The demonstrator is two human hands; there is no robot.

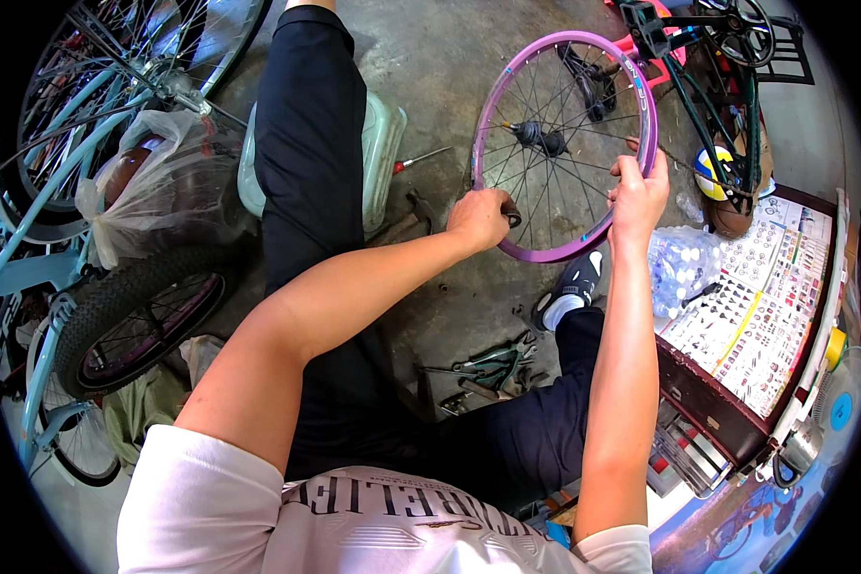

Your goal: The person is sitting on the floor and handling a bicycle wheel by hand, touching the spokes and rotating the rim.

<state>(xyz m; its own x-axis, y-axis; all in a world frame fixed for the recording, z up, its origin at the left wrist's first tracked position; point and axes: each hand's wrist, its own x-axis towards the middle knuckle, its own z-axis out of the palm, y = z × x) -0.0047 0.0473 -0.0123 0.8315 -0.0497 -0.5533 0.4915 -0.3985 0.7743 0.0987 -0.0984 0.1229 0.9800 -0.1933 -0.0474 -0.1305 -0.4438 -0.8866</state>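
Two bare arms reach forward in the head view, both ending at one purple-rimmed wheel (538, 138) that is tilted above the concrete floor (421, 81), ahead of the person and a little to the right. The left arm is bent at the elbow, its forearm slanting across the left trouser leg (311, 143); the left hand (481, 218) is closed around the lower left of the rim, knuckles up, with one small dark rounded piece at its fingertips, too hidden to identify. The right arm runs nearly straight up the view, and the right hand (638, 196) grasps the right side of the rim with its fingers curled. Neither hand is free. The wheel carries one black hub and many thin dark spokes, too fine to count; through them shows a black part (591, 81) on the floor. Left of the wheel lie one red-handled screwdriver (419, 162) and one hammer (419, 207), near one pale green plastic container (385, 158). Below the wheel are one dark shoe (576, 285) and a heap of pliers and other tools (507, 359), overlapping too much to count. To the right sit one yellow, blue and white ball (714, 172), one clear bag of bottle-like items (679, 268) and one printed sheet (756, 297); to the left, one fat black tyre (91, 335) stands beside a light blue bicycle frame (33, 234).
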